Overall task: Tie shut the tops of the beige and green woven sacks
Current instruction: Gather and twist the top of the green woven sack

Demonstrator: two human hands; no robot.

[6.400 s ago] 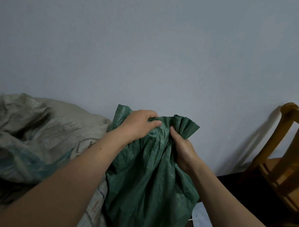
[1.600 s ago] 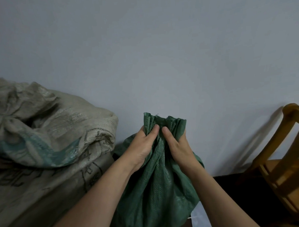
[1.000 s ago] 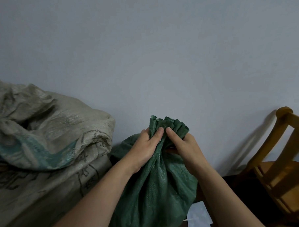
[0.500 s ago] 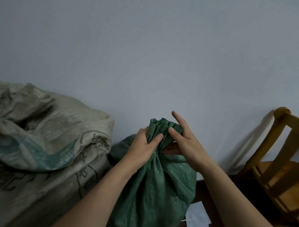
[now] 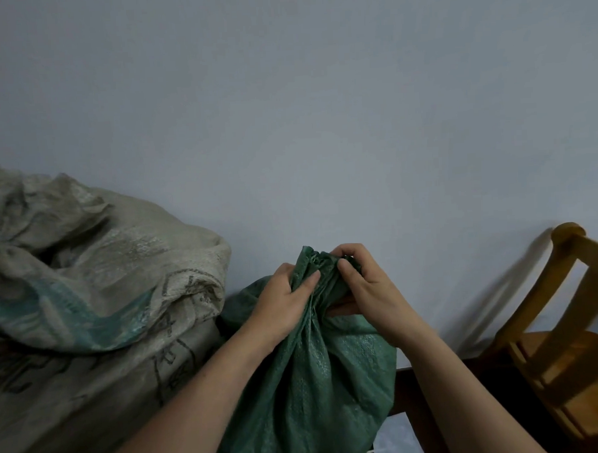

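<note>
Both hands close around the bunched mouth of the green sack [image 5: 315, 390], which stands directly beneath them. The left hand [image 5: 287, 298] wraps its curled fingers round the gathered neck [image 5: 318, 263] from its own side, thumb pressed across the pleats, likely to stop the folds from springing open. The right hand [image 5: 368, 285] curls over the top from the opposite side and pinches the crumpled rim, a grip that suits twisting or knotting the fabric. No cord shows between the fingers, so whether a tie is in play cannot be told. The sack is thin woven plastic with a faint sheen, creased into long vertical folds that fan down from the hands into a rounded, filled body. Beyond the left hand slumps the larger beige sack [image 5: 97, 269], coarser in weave, printed with dark lettering and a teal band, its top rumpled; tied or not is unclear. Past the right hand stands a wooden chair [image 5: 563, 351], smooth and amber, against a plain pale wall [image 5: 320, 122].
</note>
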